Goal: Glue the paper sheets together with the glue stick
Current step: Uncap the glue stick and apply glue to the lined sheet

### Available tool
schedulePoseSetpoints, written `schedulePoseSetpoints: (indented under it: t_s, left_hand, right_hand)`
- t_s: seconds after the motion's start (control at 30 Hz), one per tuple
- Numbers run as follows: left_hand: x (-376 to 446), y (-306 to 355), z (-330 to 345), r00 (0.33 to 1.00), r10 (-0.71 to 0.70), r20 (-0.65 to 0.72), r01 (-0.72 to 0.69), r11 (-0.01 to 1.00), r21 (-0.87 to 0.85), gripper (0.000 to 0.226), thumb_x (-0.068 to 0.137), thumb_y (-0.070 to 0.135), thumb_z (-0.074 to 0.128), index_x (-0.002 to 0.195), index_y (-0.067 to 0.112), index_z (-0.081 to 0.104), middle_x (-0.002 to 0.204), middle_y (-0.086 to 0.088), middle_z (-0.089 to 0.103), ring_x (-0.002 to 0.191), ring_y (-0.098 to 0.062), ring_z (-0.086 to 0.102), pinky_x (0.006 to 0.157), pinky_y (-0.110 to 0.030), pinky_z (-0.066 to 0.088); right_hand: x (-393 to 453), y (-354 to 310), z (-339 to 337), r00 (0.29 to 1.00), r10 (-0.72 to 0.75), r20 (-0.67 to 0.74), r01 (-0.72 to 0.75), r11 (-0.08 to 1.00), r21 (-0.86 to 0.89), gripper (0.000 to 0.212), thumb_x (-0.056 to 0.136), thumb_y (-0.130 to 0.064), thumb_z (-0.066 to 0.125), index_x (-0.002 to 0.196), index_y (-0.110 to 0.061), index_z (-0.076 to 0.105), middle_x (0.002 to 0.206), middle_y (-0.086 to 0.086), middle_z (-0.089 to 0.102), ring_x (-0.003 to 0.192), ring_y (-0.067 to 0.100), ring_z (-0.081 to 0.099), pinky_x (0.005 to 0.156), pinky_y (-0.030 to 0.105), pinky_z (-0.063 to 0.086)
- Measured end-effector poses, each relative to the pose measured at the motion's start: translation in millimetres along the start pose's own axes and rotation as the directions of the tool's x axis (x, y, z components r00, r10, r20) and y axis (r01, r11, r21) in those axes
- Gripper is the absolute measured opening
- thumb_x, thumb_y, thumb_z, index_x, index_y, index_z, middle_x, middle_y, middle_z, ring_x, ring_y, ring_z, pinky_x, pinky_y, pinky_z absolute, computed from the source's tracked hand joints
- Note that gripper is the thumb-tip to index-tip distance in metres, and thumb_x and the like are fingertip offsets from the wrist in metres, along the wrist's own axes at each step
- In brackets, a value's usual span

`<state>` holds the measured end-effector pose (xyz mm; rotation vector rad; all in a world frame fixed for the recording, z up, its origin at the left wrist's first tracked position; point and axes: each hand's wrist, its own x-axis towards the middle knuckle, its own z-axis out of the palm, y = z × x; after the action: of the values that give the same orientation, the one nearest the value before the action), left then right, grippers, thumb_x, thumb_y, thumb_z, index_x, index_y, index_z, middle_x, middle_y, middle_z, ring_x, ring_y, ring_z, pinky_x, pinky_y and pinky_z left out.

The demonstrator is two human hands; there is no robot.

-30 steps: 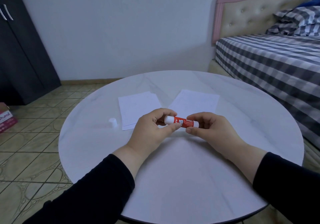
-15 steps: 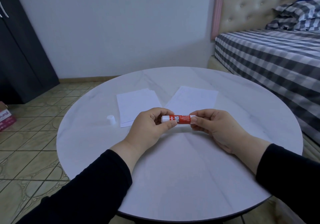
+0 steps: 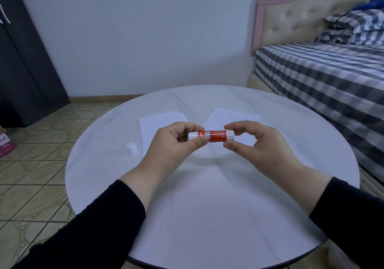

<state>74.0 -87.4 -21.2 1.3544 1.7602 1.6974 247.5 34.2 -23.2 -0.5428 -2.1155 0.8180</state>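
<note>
- The bed (image 3: 324, 75) fills the right side, its mattress under a grey-and-white checked cover, with a tufted beige headboard (image 3: 295, 13) edged in pink and checked pillows (image 3: 357, 27) against it.
- A dark wardrobe (image 3: 22, 60) with flat matte doors stands at the left on a floor (image 3: 37, 164) of glossy patterned beige tiles.
- The round worktop (image 3: 207, 216) has a smooth, pale, marble-like surface with faint grey veins.
- Two rectangular white paper sheets lie flat on the far half of the worktop, side by side and apart: the left sheet (image 3: 158, 121) and the right sheet (image 3: 234, 117), both partly hidden behind the hands.
- The left hand (image 3: 172, 150), in a black sleeve, grips the left end of the glue stick with thumb and curled fingers (image 3: 187, 128).
- The right hand (image 3: 261, 146), also black-sleeved, pinches the right end between thumb and forefinger, its other fingers loosely curled.
- A pink and white box (image 3: 5, 146) sits on the floor at the left edge; what it holds cannot be seen.
- The glue stick (image 3: 211, 135), a small red cylinder with white print and white ends, is held level in the air above the worktop, just in front of the sheets.
- A small white cylindrical cap (image 3: 132, 148) stands on the worktop just left of the left sheet.
</note>
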Motion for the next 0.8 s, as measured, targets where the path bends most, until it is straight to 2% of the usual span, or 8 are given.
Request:
schedulePoseSetpoints:
  t_s: [0.07,0.13,0.2,0.27,0.4,0.53,0.67,0.8]
  left_hand:
    - [2,8,-3,1.000,-0.006,0.011,0.007,0.999,-0.040,0.015,0.078,0.023,0.081,0.092,0.023,0.076,0.068,0.001,0.054,0.069,-0.013,0.050,0.069,-0.025,0.041]
    - [3,16,-4,1.000,-0.027,-0.001,0.026,0.993,-0.117,0.016,0.077,0.022,0.081,0.092,0.021,0.076,0.069,-0.001,0.057,0.074,-0.019,0.055,0.081,-0.037,0.049]
    - [2,25,-4,0.998,-0.064,-0.001,0.062,0.971,-0.232,0.017,0.073,0.017,0.082,0.089,0.016,0.076,0.075,0.000,0.067,0.077,-0.017,0.060,0.095,-0.045,0.049]
    - [1,32,-5,0.996,-0.084,0.011,0.084,0.953,-0.292,0.023,0.065,0.020,0.086,0.086,0.016,0.076,0.084,-0.004,0.070,0.080,-0.017,0.062,0.101,-0.047,0.048]
    - [-1,38,-6,0.996,-0.093,-0.002,0.087,0.944,-0.317,0.027,0.065,0.017,0.081,0.090,0.012,0.073,0.083,-0.001,0.072,0.081,-0.012,0.064,0.097,-0.036,0.049]
    - [-2,42,-6,0.998,-0.063,-0.027,0.054,0.965,-0.258,0.019,0.074,0.007,0.078,0.092,0.009,0.072,0.079,0.005,0.072,0.078,-0.006,0.066,0.081,-0.017,0.052]
    - [-3,48,-12,1.000,-0.031,0.003,0.030,0.981,-0.192,0.015,0.075,0.003,0.078,0.089,0.006,0.072,0.079,0.002,0.072,0.078,-0.009,0.067,0.082,-0.023,0.054]
    - [-3,51,-14,0.999,-0.021,0.034,0.026,0.983,-0.179,0.016,0.073,0.001,0.078,0.087,0.008,0.072,0.080,0.000,0.073,0.078,-0.011,0.068,0.081,-0.024,0.055]
  right_hand:
    - [0,-4,0,0.986,-0.149,-0.080,0.135,0.977,-0.163,0.021,0.080,-0.031,0.077,0.100,-0.036,0.070,0.086,-0.038,0.060,0.096,-0.006,0.053,0.090,0.021,0.039]
    - [-1,-8,1,0.958,-0.255,-0.131,0.218,0.945,-0.244,0.023,0.080,-0.040,0.070,0.101,-0.031,0.072,0.086,-0.030,0.061,0.093,-0.003,0.049,0.093,0.035,0.036]
    - [-2,-10,3,0.946,-0.282,-0.158,0.233,0.934,-0.269,0.027,0.081,-0.048,0.063,0.100,-0.031,0.072,0.083,-0.021,0.061,0.092,0.000,0.048,0.091,0.037,0.032]
    - [-4,-14,5,0.943,-0.284,-0.174,0.227,0.931,-0.286,0.029,0.081,-0.051,0.059,0.099,-0.032,0.073,0.081,-0.026,0.057,0.092,0.000,0.047,0.090,0.037,0.030]
    - [-6,-19,8,0.950,-0.244,-0.196,0.189,0.947,-0.261,0.024,0.081,-0.055,0.058,0.098,-0.042,0.070,0.082,-0.029,0.060,0.093,-0.004,0.048,0.092,0.036,0.027]
    - [-6,-28,9,0.974,-0.180,-0.136,0.153,0.971,-0.183,0.012,0.082,-0.051,0.062,0.094,-0.053,0.061,0.099,-0.035,0.058,0.097,-0.004,0.049,0.093,0.035,0.033]
    - [-6,-34,2,0.999,-0.040,0.016,0.040,0.998,0.044,0.023,0.083,-0.037,0.071,0.086,-0.060,0.066,0.090,-0.028,0.063,0.091,0.006,0.056,0.075,0.019,0.041]
    - [-4,-35,-2,0.990,0.074,0.119,-0.094,0.980,0.174,0.010,0.081,-0.036,0.072,0.086,-0.045,0.074,0.091,-0.012,0.070,0.094,0.012,0.063,0.086,0.039,0.048]
